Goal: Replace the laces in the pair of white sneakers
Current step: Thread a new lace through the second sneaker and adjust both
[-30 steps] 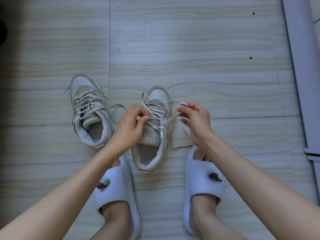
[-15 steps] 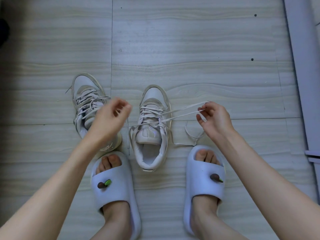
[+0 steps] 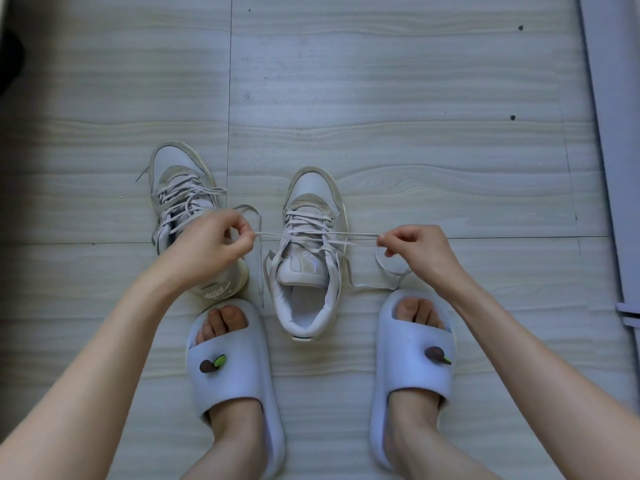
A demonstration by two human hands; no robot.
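Observation:
Two white sneakers stand on the floor, toes pointing away. The right sneaker (image 3: pixel 310 251) sits in the middle, its tongue up and its collar wide. Its white lace (image 3: pixel 349 236) is stretched taut across the top eyelets. My left hand (image 3: pixel 211 245) pinches the lace's left end, and my right hand (image 3: pixel 417 249) pinches the right end. Slack lace loops lie on the floor beside each hand. The left sneaker (image 3: pixel 180 192) is laced and partly hidden behind my left hand.
My feet in pale blue slides (image 3: pixel 235 386) (image 3: pixel 412 379) flank the middle sneaker's heel. The grey wood-look floor (image 3: pixel 381 98) stretches beyond the shoes. A grey baseboard or door frame (image 3: pixel 609 133) runs along the right edge.
My hands left the middle sneaker and moved apart. The left hand swung out over the left sneaker, then pinched the lace end. The lace is now pulled tight sideways between both hands.

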